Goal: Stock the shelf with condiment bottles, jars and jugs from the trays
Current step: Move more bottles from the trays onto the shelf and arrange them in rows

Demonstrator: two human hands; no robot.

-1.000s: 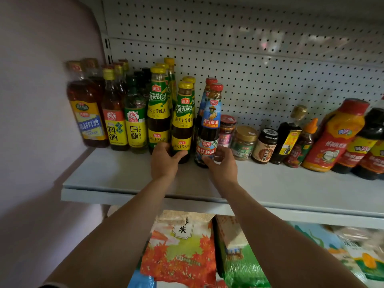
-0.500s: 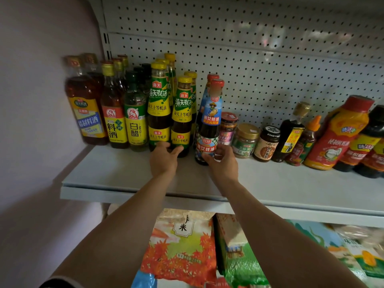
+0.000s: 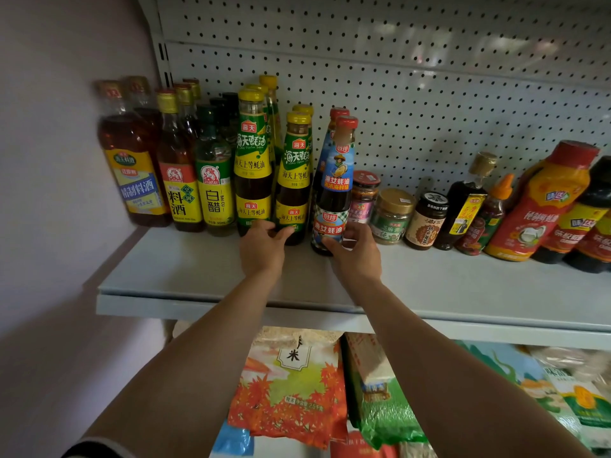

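On the grey shelf (image 3: pixel 463 292) stand two yellow-capped oyster sauce bottles (image 3: pixel 253 160) (image 3: pixel 295 173). My left hand (image 3: pixel 263 247) presses against their bases, fingers on the left one and thumb on the right one. Just to the right is a red-capped oyster sauce bottle with a blue label (image 3: pixel 335 180), leaning slightly. My right hand (image 3: pixel 358 251) grips its base, thumb in front and fingers round the right side. A second bottle of each kind stands behind, mostly hidden.
Cooking wine (image 3: pixel 135 173) (image 3: pixel 178 180) and white vinegar (image 3: pixel 213 183) bottles fill the shelf's left end by the wall. Small jars (image 3: pixel 391 209) (image 3: pixel 426 223) and larger red sauce bottles (image 3: pixel 542 206) line the right. Pegboard (image 3: pixel 429 94) backs the shelf. Rice bags (image 3: pixel 291 385) lie below.
Both hands stay at the bottle bases. The yellow-capped bottles and the blue-label bottle have shifted slightly back and closer together.
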